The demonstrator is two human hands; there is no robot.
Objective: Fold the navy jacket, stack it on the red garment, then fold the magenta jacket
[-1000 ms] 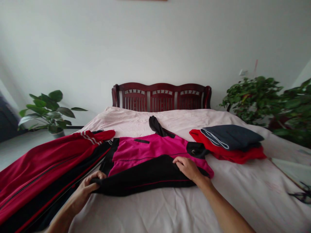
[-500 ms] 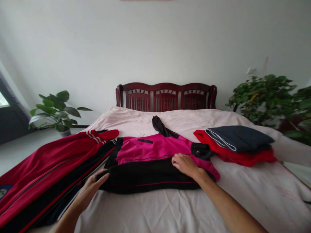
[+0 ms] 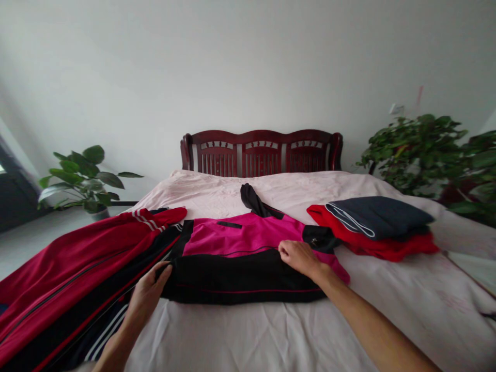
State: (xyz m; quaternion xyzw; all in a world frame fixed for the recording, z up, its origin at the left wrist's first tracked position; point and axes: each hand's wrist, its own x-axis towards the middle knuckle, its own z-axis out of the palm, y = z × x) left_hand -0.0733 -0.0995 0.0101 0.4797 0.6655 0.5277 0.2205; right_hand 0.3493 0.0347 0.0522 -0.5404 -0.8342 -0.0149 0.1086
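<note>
A magenta and black jacket [image 3: 240, 258] lies flat on the bed, its black lower part folded up over the magenta. My left hand [image 3: 149, 292] pinches the left end of that black fold. My right hand [image 3: 299, 258] lies on the fold's upper edge, its fingers resting on the black fabric. A black hood [image 3: 251, 200] stretches toward the headboard. Part of the folded fabric's underside is hidden.
A red and black track jacket [image 3: 77, 268] lies at the bed's left side. A navy garment [image 3: 377, 217] sits on a red garment [image 3: 387, 247] at the right. Behind stand a dark wooden headboard [image 3: 261, 152] and potted plants [image 3: 83, 178] [image 3: 414, 155].
The black fold now lies straighter and higher across the magenta. My left hand has drawn its end up and to the right, and my right hand has slid up along the edge.
</note>
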